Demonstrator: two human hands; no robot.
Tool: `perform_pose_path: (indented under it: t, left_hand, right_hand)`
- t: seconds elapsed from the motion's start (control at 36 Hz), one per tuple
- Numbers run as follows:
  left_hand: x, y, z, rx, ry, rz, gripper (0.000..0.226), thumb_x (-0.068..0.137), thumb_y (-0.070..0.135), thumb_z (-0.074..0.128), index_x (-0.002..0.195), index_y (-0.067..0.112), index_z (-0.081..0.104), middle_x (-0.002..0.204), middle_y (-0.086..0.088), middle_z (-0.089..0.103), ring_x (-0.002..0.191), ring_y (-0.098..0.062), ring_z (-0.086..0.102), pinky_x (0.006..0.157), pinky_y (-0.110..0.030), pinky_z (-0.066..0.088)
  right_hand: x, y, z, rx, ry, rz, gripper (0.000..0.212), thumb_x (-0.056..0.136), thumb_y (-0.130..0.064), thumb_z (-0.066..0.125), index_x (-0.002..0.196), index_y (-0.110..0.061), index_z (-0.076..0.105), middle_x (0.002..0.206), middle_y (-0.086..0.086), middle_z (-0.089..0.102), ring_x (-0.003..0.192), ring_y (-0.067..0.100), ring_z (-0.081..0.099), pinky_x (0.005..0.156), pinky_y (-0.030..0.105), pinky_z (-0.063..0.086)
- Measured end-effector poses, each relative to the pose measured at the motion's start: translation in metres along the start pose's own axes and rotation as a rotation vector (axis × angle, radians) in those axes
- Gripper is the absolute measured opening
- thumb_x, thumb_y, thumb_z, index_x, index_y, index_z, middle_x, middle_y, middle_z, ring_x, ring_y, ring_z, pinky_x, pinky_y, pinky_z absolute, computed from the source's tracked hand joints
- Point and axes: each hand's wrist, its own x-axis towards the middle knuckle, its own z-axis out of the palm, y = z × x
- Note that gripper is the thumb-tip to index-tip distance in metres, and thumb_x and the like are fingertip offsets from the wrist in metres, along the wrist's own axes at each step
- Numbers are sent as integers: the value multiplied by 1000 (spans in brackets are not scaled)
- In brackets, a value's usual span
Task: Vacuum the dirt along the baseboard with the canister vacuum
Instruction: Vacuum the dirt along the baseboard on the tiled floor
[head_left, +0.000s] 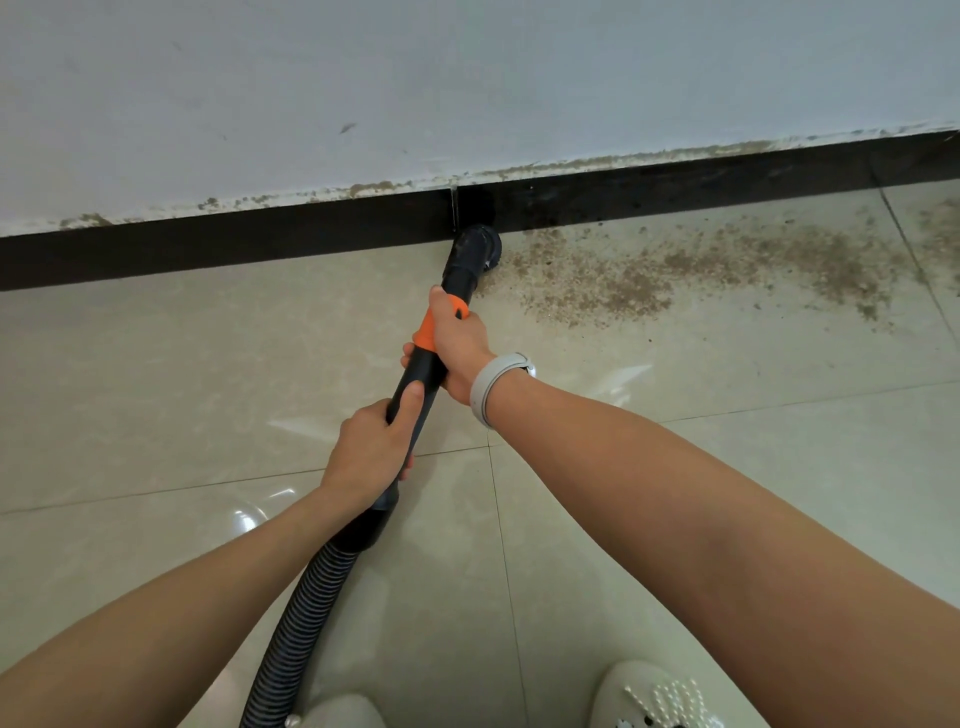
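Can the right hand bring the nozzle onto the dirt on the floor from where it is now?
Probably yes. The right hand grips the wand, the nozzle sits beside the dirt, and only open tile lies between.

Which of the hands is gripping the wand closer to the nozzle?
The right hand, with the wristband, on the orange collar. The left hand grips nearer the hose.

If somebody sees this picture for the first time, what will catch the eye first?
Probably the brown dirt spread over the pale tile floor along the dark baseboard, right of centre. Next, the black vacuum wand with its orange collar, held by the right hand and left hand, nozzle meeting the baseboard.
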Motion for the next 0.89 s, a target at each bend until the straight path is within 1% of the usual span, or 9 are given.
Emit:
perform_pose_path:
  t: [0.06, 0.17, 0.28, 0.33, 0.42, 0.5, 0.64, 0.75, 0.89]
  left_hand:
    - [2, 5, 2, 7, -16, 13, 53, 97, 55, 33, 76, 11, 54, 58, -9, 62, 46, -20, 57, 54, -30, 49]
    - [5, 14, 9, 11, -45, 27, 53, 97, 56, 34, 76, 12, 54, 60, -9, 63, 47, -20, 58, 55, -30, 50]
    - [7, 18, 15, 23, -60, 31, 53, 96, 56, 35, 75, 12, 54, 59, -8, 62, 46, -19, 57, 55, -30, 50]
    - [10, 21, 16, 30, -67, 37, 53, 96, 56, 35, 75, 11, 54, 59, -9, 63, 47, -20, 58, 56, -32, 51]
    - [13, 25, 19, 48, -84, 60, 53, 96, 57, 34, 75, 12, 54, 58, -8, 62, 47, -20, 58, 59, -34, 53]
    - [15, 29, 24, 77, -96, 81, 53, 96, 57, 34, 74, 13, 53, 56, -6, 62, 47, -20, 58, 58, -34, 53]
    - [20, 38, 30, 103, -103, 91, 52, 96, 56, 35, 71, 14, 52, 53, -5, 60, 47, -20, 59, 59, -35, 54]
    - [24, 46, 35, 125, -119, 109, 53, 96, 57, 36, 72, 13, 53, 54, -5, 61, 47, -20, 58, 61, -37, 55]
    - [31, 61, 48, 160, -137, 123, 55, 94, 61, 37, 73, 14, 55, 54, -4, 62, 48, -21, 61, 65, -41, 57]
  right_hand:
    - [1, -3, -4, 26, 13, -5, 40, 98, -42, 50, 122, -10, 42, 83, 10, 52, 59, 20, 58, 59, 35, 57]
    - [4, -8, -17, 48, 28, -17, 42, 97, -42, 51, 123, -9, 42, 80, 10, 52, 58, 21, 58, 60, 36, 56]
    - [4, -11, -26, 84, 33, -18, 38, 97, -41, 51, 118, -10, 43, 79, 10, 52, 58, 21, 58, 59, 36, 56]
    - [4, -13, -30, 103, 35, -23, 36, 97, -40, 51, 115, -10, 43, 78, 10, 52, 58, 21, 57, 57, 35, 55]
    - [5, -15, -37, 124, 40, -29, 36, 97, -40, 52, 115, -11, 43, 77, 10, 52, 58, 21, 57, 58, 35, 55]
    - [7, -18, -44, 139, 47, -25, 37, 96, -41, 53, 117, -11, 43, 77, 9, 52, 59, 21, 57, 59, 36, 55]
    - [9, -23, -56, 163, 53, -29, 32, 97, -40, 52, 107, -11, 44, 77, 9, 52, 59, 21, 56, 58, 35, 56]
    - [12, -28, -66, 184, 75, -44, 34, 96, -40, 53, 111, -11, 44, 79, 10, 52, 59, 22, 57, 58, 36, 55]
    - [16, -37, -86, 255, 80, -60, 29, 97, -40, 52, 98, -12, 44, 72, 9, 50, 55, 21, 55, 58, 36, 53]
